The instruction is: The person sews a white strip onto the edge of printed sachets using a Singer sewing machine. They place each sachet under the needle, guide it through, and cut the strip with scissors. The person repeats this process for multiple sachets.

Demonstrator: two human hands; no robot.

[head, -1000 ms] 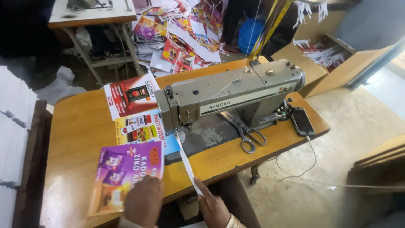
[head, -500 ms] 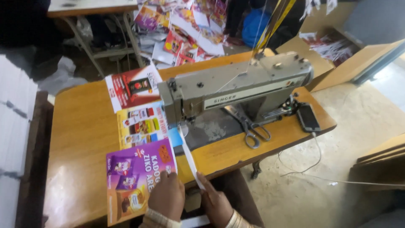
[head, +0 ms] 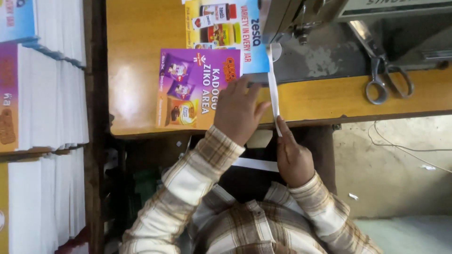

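One white tape strip (head: 273, 89) runs from the sewing machine (head: 301, 19) head toward the table edge, pinched in the right hand (head: 293, 153); the left hand (head: 238, 110) presses flat, open, on the purple one of two leaflets (head: 197, 87) just left of the machine. Slack tape could skew, likely near the needle, which is hard to see. One pair of scissors (head: 386, 82) lies right.

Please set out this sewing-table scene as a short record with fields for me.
Left hand: left hand lies flat on the purple poster
Right hand: right hand pinches the white tape
Tape: runs from the fingers up to the sewing machine
Table: wooden table also bears scissors
Left side: stacks of sheets
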